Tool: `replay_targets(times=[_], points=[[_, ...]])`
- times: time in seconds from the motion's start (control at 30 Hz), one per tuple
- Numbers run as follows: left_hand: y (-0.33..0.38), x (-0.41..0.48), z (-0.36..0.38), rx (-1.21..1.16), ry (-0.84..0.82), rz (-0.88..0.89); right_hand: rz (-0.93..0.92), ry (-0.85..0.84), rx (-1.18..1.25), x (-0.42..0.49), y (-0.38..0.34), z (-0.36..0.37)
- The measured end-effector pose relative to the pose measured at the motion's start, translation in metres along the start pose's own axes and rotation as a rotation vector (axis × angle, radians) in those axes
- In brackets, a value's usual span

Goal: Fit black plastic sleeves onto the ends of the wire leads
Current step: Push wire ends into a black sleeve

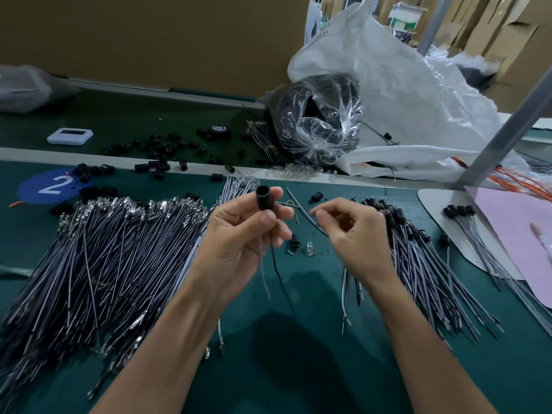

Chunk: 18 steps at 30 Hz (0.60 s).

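Two bare hands hover above a green desk (313, 339), well forward of the person. The left hand (239, 237) grips a black plastic sleeve (264, 198) upright, its open mouth facing up and clear of the fingers (276, 193). The thumb presses the sleeve's lower front while the forefinger curls round behind it, so the fingers are clamped on the sleeve. Thin wire leads (273, 261), one pale and one dark, hang from under the sleeve past the palm toward the desk. The right hand (355, 234) is just beside the left and apart from the sleeve. Its fingers are curled with thumb and forefinger tips close together, and I cannot tell whether they pinch anything. To the left lies a broad heap of bare leads (104, 258) with metal terminals at their far ends. To the right, partly under the right hand, lies a heap of sleeved leads (418, 258). Between the heaps, near the left hand, a small glass bulb (310, 245) lies on the desk. Many loose sleeves (155, 150) are scattered at the far side, near a blue disc marked 2 (50, 186) and a small white device (70, 135). Further right stand a clear bag of black parts (316, 121) and a white sack (403, 85). A pink sheet (519, 228) lies at the right edge.
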<state>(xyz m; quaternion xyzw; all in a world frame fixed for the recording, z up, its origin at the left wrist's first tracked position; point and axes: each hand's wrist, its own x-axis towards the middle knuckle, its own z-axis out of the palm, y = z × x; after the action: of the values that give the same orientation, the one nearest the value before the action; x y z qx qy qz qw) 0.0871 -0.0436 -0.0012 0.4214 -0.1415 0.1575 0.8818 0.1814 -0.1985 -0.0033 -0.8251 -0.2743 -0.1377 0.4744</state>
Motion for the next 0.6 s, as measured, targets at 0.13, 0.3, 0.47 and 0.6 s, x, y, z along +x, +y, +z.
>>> replay_targets(times=[0.13,0.3,0.47,0.6], points=[[0.002,-0.001,-0.002,0.01,-0.061,-0.006,0.05,-0.324,-0.356,-0.002,0.011,0.006],[0.003,-0.001,-0.002,-0.024,-0.107,-0.004,0.125,-0.386,-0.385,-0.002,0.013,0.01],[0.003,-0.001,-0.002,-0.031,-0.152,-0.002,0.083,-0.245,-0.187,-0.003,0.003,0.007],[0.0,0.0,-0.004,0.052,-0.056,-0.025,-0.022,-0.034,0.265,-0.003,-0.011,0.003]])
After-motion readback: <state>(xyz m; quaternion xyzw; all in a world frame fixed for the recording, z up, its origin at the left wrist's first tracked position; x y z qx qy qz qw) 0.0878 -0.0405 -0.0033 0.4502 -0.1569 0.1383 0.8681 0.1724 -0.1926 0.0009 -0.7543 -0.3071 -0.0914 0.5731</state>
